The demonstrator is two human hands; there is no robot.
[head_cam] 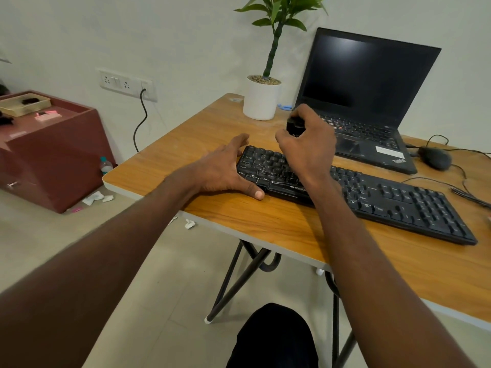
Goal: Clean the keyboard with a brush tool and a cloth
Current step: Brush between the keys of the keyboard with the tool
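Note:
A black full-size keyboard [393,197] lies slanted on the wooden table [265,221]. My left hand [225,168] rests spread against the keyboard's left end, thumb at its front corner, fingers along its far side. Above the keyboard's left half, my right hand [308,144] is closed around a black cylindrical brush tool [293,126], whose top shows between thumb and fingers. The tool's lower end is hidden behind my hand. No cloth is visible.
An open black laptop [366,102] stands behind the keyboard, a white potted plant [261,100] to its left, small blue items beside the pot. A black mouse [435,157] and cables lie at the right. A maroon cabinet [53,155] stands left of the table.

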